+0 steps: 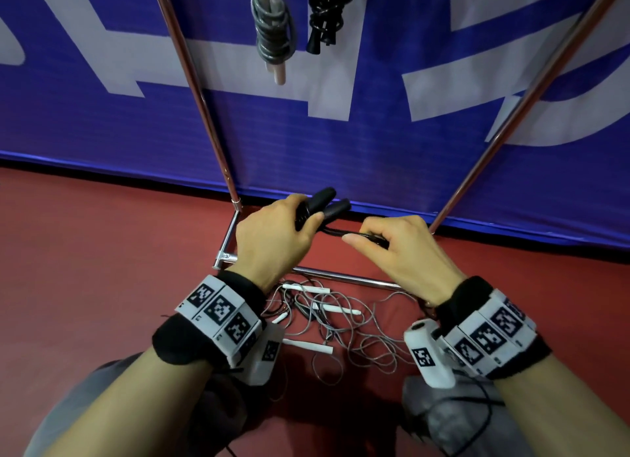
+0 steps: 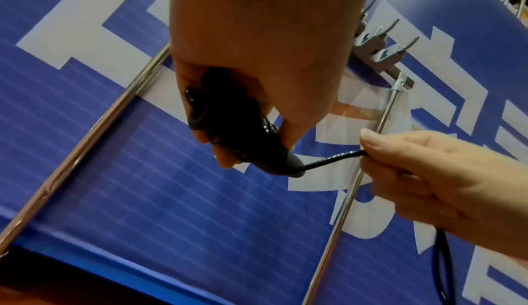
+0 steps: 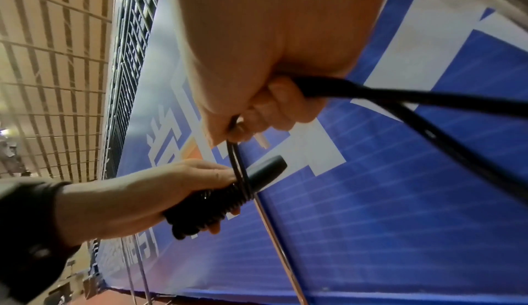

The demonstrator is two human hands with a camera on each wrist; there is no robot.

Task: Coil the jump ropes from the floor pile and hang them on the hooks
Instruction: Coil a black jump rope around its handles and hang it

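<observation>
Your left hand (image 1: 272, 231) is curled round both black handles (image 1: 327, 202) of one rope, held side by side with their butts pointing away from you toward the banner (image 1: 341, 143). Keeping the two together gives you one fixed core to coil against, so neither end can swing loose. Your right hand (image 1: 399, 248) is just beside it, fingers closed in a pinch on the black cord (image 2: 331, 157) where it leaves the handles. The right wrist view shows cord strands passing through that fist and trailing off behind it. A short, near-taut stretch between the hands lets you lay each turn where you want it; I judge the coiling has only begun, since most of the cord looks free.

You hold all this low, above the rack's base bar (image 1: 341, 277) and close to the pile (image 1: 341, 323) of grey cords and white handles on the red floor (image 1: 102, 235), so the slack can feed up without snagging. Two coiled ropes hang above, a grey one (image 1: 271, 30) and a black one (image 1: 324, 17). The left wrist view shows free hooks (image 2: 385, 46) on the rack.
</observation>
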